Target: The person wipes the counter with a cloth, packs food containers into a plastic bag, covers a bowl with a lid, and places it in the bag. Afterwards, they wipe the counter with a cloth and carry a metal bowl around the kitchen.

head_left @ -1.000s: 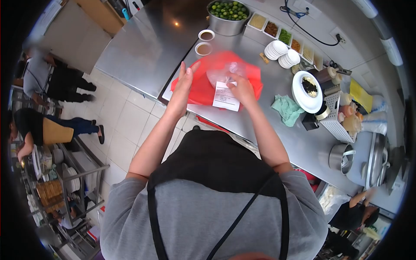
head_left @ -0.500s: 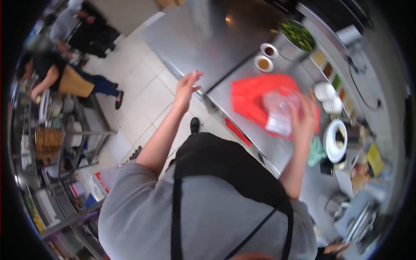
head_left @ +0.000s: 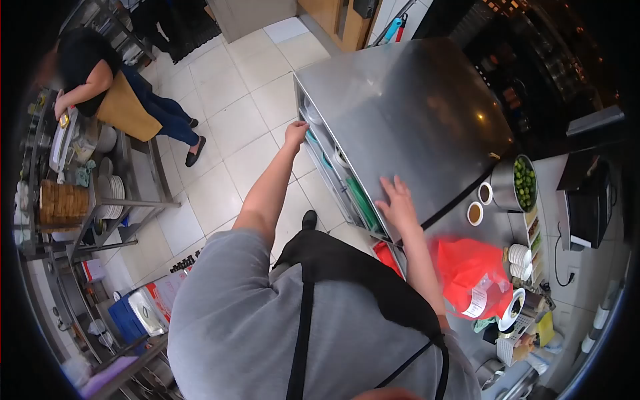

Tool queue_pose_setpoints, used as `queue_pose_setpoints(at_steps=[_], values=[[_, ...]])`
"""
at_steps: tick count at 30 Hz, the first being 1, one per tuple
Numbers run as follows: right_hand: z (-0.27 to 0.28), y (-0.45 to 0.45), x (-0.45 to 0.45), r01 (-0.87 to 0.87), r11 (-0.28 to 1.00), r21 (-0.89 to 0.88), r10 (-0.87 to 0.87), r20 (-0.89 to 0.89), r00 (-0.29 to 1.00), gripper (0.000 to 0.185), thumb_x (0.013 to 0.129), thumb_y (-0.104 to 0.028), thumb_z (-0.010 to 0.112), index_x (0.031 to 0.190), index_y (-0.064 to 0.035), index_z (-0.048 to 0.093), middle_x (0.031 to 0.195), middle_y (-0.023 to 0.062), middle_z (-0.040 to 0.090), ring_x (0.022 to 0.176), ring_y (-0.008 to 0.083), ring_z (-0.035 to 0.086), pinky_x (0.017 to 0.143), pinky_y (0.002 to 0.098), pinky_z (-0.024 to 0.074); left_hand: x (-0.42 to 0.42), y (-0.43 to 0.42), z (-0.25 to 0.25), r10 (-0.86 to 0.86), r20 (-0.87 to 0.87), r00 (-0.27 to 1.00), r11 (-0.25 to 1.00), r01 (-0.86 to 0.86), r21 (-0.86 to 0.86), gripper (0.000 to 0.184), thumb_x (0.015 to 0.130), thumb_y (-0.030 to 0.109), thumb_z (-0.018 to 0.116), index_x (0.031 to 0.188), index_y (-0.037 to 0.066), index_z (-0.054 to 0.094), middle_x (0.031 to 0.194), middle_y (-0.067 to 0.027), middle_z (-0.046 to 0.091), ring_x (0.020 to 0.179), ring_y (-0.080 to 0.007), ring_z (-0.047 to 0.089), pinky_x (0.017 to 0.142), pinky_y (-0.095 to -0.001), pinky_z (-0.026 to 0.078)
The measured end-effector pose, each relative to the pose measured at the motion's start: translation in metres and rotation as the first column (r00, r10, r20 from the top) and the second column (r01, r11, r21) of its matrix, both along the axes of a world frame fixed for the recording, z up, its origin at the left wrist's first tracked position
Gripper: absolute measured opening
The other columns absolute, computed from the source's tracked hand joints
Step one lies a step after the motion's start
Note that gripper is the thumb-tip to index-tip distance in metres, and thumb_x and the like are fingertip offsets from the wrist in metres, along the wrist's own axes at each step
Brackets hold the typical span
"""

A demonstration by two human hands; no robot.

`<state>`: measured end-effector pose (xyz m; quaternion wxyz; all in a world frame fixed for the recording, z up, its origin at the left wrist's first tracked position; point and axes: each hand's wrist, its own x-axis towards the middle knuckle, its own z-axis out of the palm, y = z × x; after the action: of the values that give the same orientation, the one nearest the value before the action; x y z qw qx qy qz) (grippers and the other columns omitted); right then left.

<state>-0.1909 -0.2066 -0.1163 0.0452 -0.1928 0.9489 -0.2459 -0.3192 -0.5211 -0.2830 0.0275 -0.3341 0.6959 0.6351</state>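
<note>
My left hand [head_left: 296, 133] is closed at the open side of the steel counter, near the shelf below its top; what it holds, if anything, is too small to name. Over the edge of the steel counter [head_left: 400, 100] my right hand [head_left: 399, 205] is spread, with nothing in it. To the right of that hand lies the red plastic bag [head_left: 467, 267], with a white printed slip [head_left: 476, 301] on it. Green items [head_left: 360, 203] show on the shelf under the counter.
Two sauce cups [head_left: 475, 213] and a pot of green limes [head_left: 525, 183] stand beyond the bag. White lids [head_left: 520, 254] and a white bowl [head_left: 512, 309] are at the right. Another person [head_left: 100, 80] works at a rack on the left.
The view has swung left. My right hand has let go of the slip and clear bag and moved over the steel counter. My left hand has gone from open to closed, beside the under-counter shelf.
</note>
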Motion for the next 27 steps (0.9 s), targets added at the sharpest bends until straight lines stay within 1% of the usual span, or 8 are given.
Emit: queue_pose_setpoints(at_steps=[2,7,11,13,17,20,25,27], values=[[-0.023,-0.017,-0.004,0.088,0.93,0.357,-0.161,0.179,0.971,0.063,0.065,-0.014,0.067,0.122,-0.0195,0.04,0.13,0.0165,0.031,0.121,0.0356,0.026,0.094,0.0432,0.0321,-0.04,-0.009,-0.041,-0.017,-0.106,0.994,0.971,-0.009,-0.238,0.032,0.068,0.014,0.063,0.098,0.004,0.058,0.074,-0.0053,0.059,0.068,-0.0157,0.055,0.065,-0.027,0.044],[-0.027,-0.013,-0.014,0.129,0.97,0.204,-0.189,0.307,0.933,0.074,0.06,-0.013,0.069,0.125,-0.0224,0.035,0.135,0.0147,0.021,0.123,0.0379,0.02,0.092,0.0525,0.0305,-0.077,-0.012,-0.027,-0.066,-0.029,0.997,0.913,0.049,-0.404,0.027,0.065,0.017,0.065,0.091,0.011,0.063,0.089,-0.0113,0.061,0.083,-0.0207,0.058,0.073,-0.0275,0.045],[-0.029,-0.011,-0.015,0.153,0.977,0.149,-0.193,0.307,0.932,0.075,0.058,-0.013,0.07,0.124,-0.0209,0.035,0.135,0.0141,0.021,0.123,0.0371,0.02,0.094,0.0514,0.0291,-0.075,-0.028,-0.023,0.08,-0.047,0.996,0.982,-0.071,0.177,0.013,0.076,0.012,0.053,0.086,0.007,0.059,0.088,-0.0088,0.06,0.08,-0.0201,0.057,0.074,-0.0349,0.048],[-0.031,-0.011,-0.015,0.162,0.977,0.142,-0.199,0.312,0.929,0.075,0.058,-0.013,0.07,0.124,-0.0202,0.035,0.136,0.014,0.021,0.124,0.0367,0.019,0.094,0.0508,0.0292,-0.054,-0.041,-0.001,0.403,-0.26,0.878,0.653,-0.076,0.754,0.01,0.079,0.006,0.045,0.089,0.007,0.048,0.087,-0.0085,0.055,0.085,-0.0223,0.055,0.078,-0.0403,0.048],[-0.035,-0.009,-0.015,0.159,0.975,0.156,-0.199,0.296,0.934,0.074,0.058,-0.015,0.071,0.124,-0.0173,0.037,0.133,0.016,0.026,0.122,0.0364,0.023,0.093,0.0478,0.03,-0.022,-0.088,0.005,0.546,-0.265,0.795,0.549,-0.1,0.83,0.011,0.082,0.005,0.04,0.093,0.007,0.042,0.097,-0.0121,0.052,0.084,-0.0221,0.055,0.078,-0.04,0.049],[-0.028,-0.023,-0.028,0.129,0.975,0.179,-0.173,0.255,0.951,0.077,0.059,-0.021,0.073,0.125,-0.0161,0.035,0.13,0.0169,0.032,0.12,0.0355,0.029,0.096,0.0392,0.0299,0.004,-0.096,0.064,-0.194,-0.035,0.98,0.948,0.197,0.25,0.006,0.084,0.008,0.039,0.085,0.006,0.045,0.086,-0.0109,0.05,0.08,-0.0227,0.055,0.067,-0.0348,0.053],[-0.002,-0.113,-0.044,-0.129,0.936,-0.328,0.13,-0.017,0.991,0.057,0.066,-0.022,0.068,0.116,-0.0083,0.044,0.113,0.0183,0.047,0.105,0.0318,0.045,0.089,0.0353,0.0364,0.037,-0.039,0.134,-0.483,-0.295,0.824,0.457,0.524,0.719,0.014,0.085,0.016,0.044,0.09,0.004,0.047,0.093,-0.0071,0.053,0.081,-0.019,0.057,0.077,-0.0382,0.049],[-0.011,-0.121,-0.043,-0.068,0.931,-0.359,0.165,0.248,0.954,0.032,0.072,-0.017,0.062,0.1,-0.0046,0.052,0.091,0.018,0.056,0.084,0.0289,0.055,0.073,0.0327,0.0426,0.039,-0.024,0.138,-0.422,-0.321,0.848,0.344,0.478,0.808,0.023,0.086,0.022,0.045,0.1,0.003,0.048,0.102,-0.0103,0.054,0.086,-0.0199,0.057,0.077,-0.0389,0.048]])
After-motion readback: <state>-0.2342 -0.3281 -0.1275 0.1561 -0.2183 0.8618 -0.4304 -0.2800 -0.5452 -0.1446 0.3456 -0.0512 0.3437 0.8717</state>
